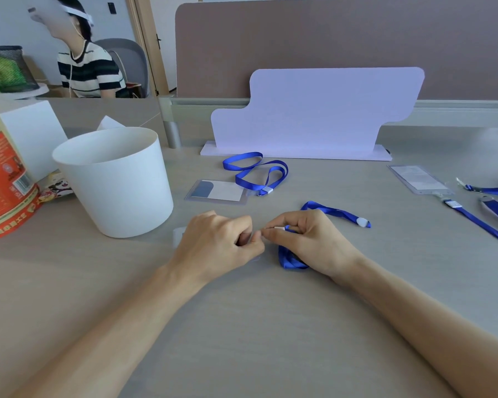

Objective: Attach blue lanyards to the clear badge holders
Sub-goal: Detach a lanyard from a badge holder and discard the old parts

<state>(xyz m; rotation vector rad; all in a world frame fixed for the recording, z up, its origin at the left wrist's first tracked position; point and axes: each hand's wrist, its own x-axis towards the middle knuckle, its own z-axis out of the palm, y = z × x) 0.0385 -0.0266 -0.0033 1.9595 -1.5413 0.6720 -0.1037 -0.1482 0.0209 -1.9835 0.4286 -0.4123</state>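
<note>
Progress, as I read it: two badge holders [217, 191] clipped; left hand [216, 242] pinches, seemingly, a third holder [179, 235], right hand [308, 239] pinches its lanyard clip [279, 228].

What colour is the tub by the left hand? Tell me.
Plain white tub, head view.

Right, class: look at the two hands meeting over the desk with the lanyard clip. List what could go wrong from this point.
1. The left hand covers most of the clear badge holder, so its slot is out of sight; the clip pinched by the right hand may miss it.
2. The blue lanyard is bunched under the right palm and could go on twisted or tangled.
</note>
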